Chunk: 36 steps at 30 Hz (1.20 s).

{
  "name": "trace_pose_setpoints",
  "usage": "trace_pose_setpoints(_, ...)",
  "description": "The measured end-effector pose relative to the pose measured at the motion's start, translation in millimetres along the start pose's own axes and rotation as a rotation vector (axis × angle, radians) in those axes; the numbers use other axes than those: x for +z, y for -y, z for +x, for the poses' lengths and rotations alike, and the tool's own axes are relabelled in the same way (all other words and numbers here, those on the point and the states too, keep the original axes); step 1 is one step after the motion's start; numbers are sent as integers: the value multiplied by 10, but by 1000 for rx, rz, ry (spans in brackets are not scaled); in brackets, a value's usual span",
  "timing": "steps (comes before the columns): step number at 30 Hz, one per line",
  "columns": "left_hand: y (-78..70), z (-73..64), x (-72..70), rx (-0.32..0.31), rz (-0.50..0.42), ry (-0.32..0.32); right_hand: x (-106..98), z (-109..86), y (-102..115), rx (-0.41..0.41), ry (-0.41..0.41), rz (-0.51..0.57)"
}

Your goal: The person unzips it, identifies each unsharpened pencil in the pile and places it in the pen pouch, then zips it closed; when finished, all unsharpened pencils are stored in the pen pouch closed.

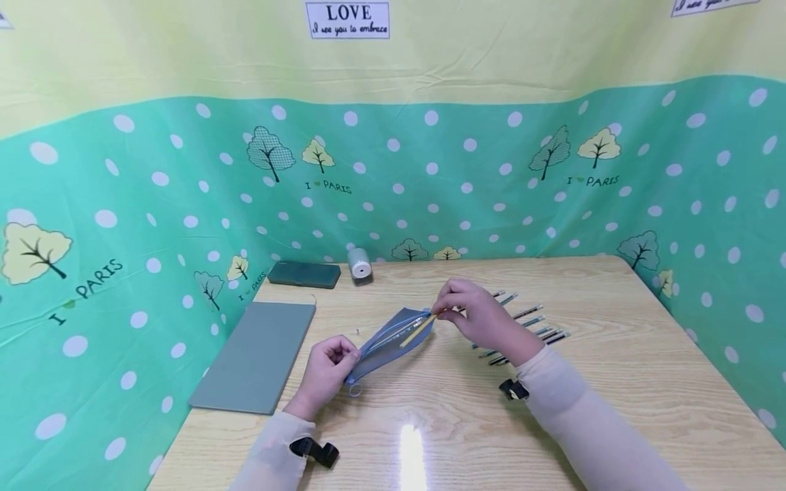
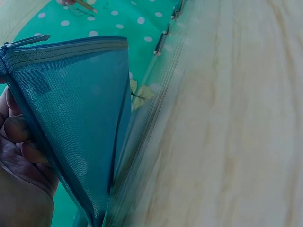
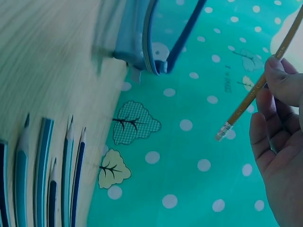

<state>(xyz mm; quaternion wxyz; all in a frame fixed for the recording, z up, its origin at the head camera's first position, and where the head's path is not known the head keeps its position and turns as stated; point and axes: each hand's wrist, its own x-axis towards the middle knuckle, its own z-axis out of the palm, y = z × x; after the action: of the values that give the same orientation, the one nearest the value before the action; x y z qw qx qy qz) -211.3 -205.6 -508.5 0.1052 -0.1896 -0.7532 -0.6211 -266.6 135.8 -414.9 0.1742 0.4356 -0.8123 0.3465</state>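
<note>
My left hand [image 1: 328,372] grips the near end of a blue mesh zipper pouch [image 1: 383,354] and holds it tilted above the table. The pouch's zipper is undone, its mouth gaping toward the right. Between the thumb and fingers of my right hand [image 1: 475,314] is a yellow pencil [image 1: 417,331], slanting across the pouch's mouth in the head view. The right wrist view shows an eraser at the free end of that pencil [image 3: 248,100]. Several dark and teal pencils [image 1: 529,311] lie side by side on the table, partly hidden behind my right hand and forearm.
A grey flat board [image 1: 254,358] lies on the left of the wooden table [image 1: 460,423]. Toward the back stand a dark green case [image 1: 303,275] and a small cylinder with a white end [image 1: 359,262]. A green dotted curtain [image 1: 430,191] encloses the back and sides.
</note>
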Motion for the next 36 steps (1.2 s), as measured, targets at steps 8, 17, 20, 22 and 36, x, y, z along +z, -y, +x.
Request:
trace_pose_setpoints(8,-18,-6,21,-15,4,7,95,-10,29,-39,-2,-19)
trace_pose_setpoints(17,-17,-12,39,-15,1,8,196,-10,40,-48,18,11)
trace_pose_setpoints(20,-10,-12,38,-14,1,11,220,-14,49,-35,30,17)
trace_pose_setpoints(22,-10,-13,39,-13,2,12,238,-16,54,-33,40,24)
trace_pose_setpoints(36,-38,-18,54,-14,-4,12,412,-15,99,-49,79,66)
